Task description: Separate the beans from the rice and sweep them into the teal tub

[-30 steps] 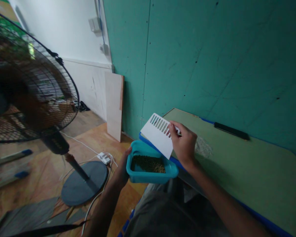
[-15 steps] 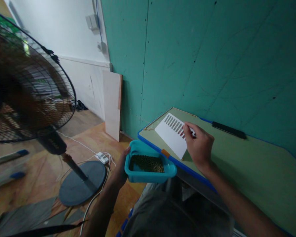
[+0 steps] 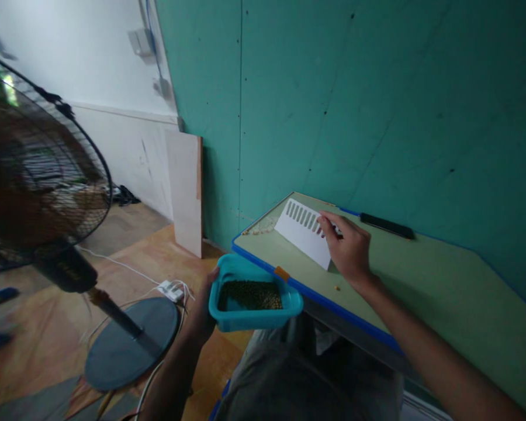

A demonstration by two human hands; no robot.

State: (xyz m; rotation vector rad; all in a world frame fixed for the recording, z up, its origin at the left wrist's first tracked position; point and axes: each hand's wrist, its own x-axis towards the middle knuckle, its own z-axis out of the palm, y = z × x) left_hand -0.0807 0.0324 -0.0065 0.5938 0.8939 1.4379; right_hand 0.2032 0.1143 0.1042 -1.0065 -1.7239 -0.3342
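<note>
My left hand [image 3: 203, 310] grips the left end of a turquoise plastic tub [image 3: 256, 320], held just off the table's blue front edge. Dark green grains and a patch of paler ones [image 3: 269, 298] lie inside it. Over the pale green table [image 3: 421, 280], my right hand [image 3: 348, 245] pinches a white slotted card [image 3: 302, 234] by its right end. The card is tilted, its row of slots along the upper side and its lower edge near the tabletop. Small pale bits [image 3: 263, 227] lie beside the card's left end.
A black bar-shaped object [image 3: 388, 226] lies at the table's back edge by the green wall. To the left stands a fan on a round base [image 3: 134, 345], with a white power strip [image 3: 170, 290] and cables on the floor. A board [image 3: 186, 199] leans at the wall.
The view has shifted, moving most things left. The white card now stands steeper over the table, and a small pale bit shows on the tabletop near my right wrist. Both hands keep their holds.
</note>
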